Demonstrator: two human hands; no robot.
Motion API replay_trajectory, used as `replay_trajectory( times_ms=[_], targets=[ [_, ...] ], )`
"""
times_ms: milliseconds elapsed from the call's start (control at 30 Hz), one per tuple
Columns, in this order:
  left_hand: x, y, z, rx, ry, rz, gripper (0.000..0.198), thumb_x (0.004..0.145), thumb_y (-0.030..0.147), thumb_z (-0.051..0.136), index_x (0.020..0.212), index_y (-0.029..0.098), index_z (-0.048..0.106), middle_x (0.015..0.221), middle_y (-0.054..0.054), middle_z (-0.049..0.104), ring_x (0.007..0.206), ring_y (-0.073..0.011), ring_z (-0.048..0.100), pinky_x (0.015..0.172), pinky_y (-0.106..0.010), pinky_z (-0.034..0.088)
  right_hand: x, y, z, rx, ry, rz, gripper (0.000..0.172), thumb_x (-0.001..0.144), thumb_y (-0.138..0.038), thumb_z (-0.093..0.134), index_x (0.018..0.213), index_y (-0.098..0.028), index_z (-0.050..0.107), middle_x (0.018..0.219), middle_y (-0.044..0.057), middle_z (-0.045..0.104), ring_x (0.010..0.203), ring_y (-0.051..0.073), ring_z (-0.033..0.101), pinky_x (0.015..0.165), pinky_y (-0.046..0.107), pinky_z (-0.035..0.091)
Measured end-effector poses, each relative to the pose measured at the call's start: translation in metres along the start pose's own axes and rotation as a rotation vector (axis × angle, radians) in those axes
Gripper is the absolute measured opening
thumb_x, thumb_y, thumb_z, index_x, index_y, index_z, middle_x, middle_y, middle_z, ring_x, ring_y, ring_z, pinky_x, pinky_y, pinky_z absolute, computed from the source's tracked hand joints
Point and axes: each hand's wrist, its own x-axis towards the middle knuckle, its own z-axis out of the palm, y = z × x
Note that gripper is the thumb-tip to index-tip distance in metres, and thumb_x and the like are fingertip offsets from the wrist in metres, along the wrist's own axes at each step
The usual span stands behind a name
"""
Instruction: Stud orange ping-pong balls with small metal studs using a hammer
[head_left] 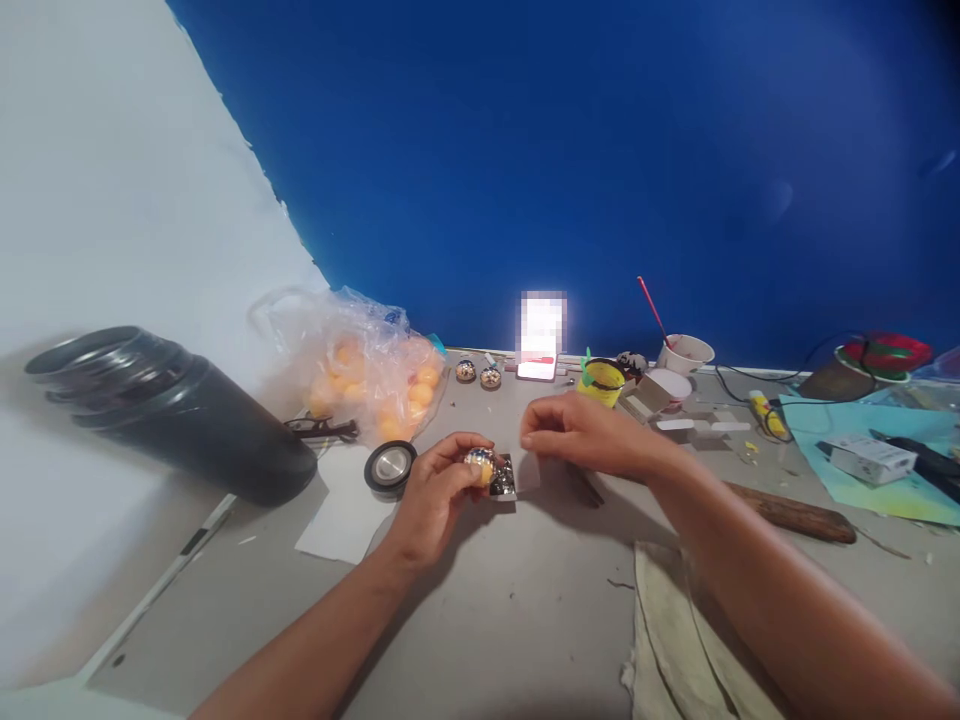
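Right up close: holds a half-mirrored ball (480, 466) in the left hand (435, 490) above the grey table (525, 620), with thumb and fingers snug around it! Just beside the ball, spot a small square of mirror tiles (505, 480). Over to the right of that, bends the fingers of the right hand (577, 430) in narrow (cannot tell whether pinching anything). Look left for a black round lid (391, 465), a dark bottle (202, 420) and a clear plastic bag (360, 320) of orange balls (421, 390). Farther back, see two mirrored balls (490, 378) near a glowing screen (541, 335).
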Motion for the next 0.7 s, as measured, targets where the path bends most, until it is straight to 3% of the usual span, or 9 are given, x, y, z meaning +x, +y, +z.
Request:
replay_trajectory(
  times_ms=[100,233,333,500,600,700],
  targets=[
    [0.002,0.002,0.001,-0.066,0.018,-0.034,0.026,0.068,0.020,0.073,0.093,0.016,0.074,0.086,-0.008,0.077,0.067,-0.0126,0.060,0.063,-0.026,0.046,-0.012,0.009,-0.026,-0.523,0.060,0.134,0.011,0.077,-0.030,0.073,0.073,-0.021,0.069,0.076,0.006,0.070,0.067,0.019,0.059,0.056,0.030,0.032],
    [0.004,0.001,0.002,-0.108,0.023,-0.020,0.037,0.068,0.025,0.079,0.103,0.015,0.074,0.098,-0.010,0.075,0.070,-0.0124,0.061,0.065,-0.027,0.048,-0.015,0.032,-0.036,-0.791,0.003,0.371,0.026,0.057,-0.035,0.089,0.065,-0.020,0.068,0.060,0.006,0.063,0.061,0.025,0.061,0.054,0.032,0.031],
    [0.005,-0.002,0.001,-0.023,0.053,0.030,0.045,0.064,0.021,0.083,0.108,0.019,0.073,0.097,-0.004,0.072,0.074,-0.0118,0.061,0.069,-0.026,0.050,-0.008,0.042,-0.026,-0.858,-0.059,0.381,0.029,0.054,-0.034,0.090,0.064,-0.020,0.066,0.059,0.006,0.062,0.063,0.027,0.064,0.054,0.031,0.033],
    [0.006,-0.007,-0.001,0.144,0.083,0.115,0.044,0.070,0.023,0.082,0.112,0.021,0.068,0.096,-0.001,0.069,0.074,-0.0105,0.061,0.067,-0.024,0.049,-0.001,0.047,-0.012,-0.898,-0.089,0.383,0.030,0.052,-0.026,0.088,0.076,-0.018,0.073,0.075,0.013,0.072,0.072,0.029,0.068,0.055,0.031,0.036],
    [0.007,-0.005,0.000,0.203,0.104,0.125,0.043,0.068,0.024,0.083,0.107,0.019,0.067,0.091,0.000,0.069,0.076,-0.0123,0.063,0.072,-0.026,0.051,-0.004,0.048,-0.019,-0.874,-0.092,0.354,0.026,0.058,-0.025,0.082,0.081,-0.018,0.074,0.077,0.012,0.072,0.070,0.028,0.067,0.055,0.031,0.036],
    [0.007,-0.003,0.001,0.256,0.154,0.118,0.046,0.065,0.024,0.083,0.108,0.019,0.067,0.085,0.001,0.069,0.075,-0.0140,0.064,0.071,-0.027,0.052,-0.010,0.044,-0.034,-0.709,-0.029,0.288,0.008,0.065,-0.019,0.074,0.072,-0.018,0.073,0.067,0.008,0.069,0.061,0.021,0.062,0.054,0.029,0.036]
  ],
)
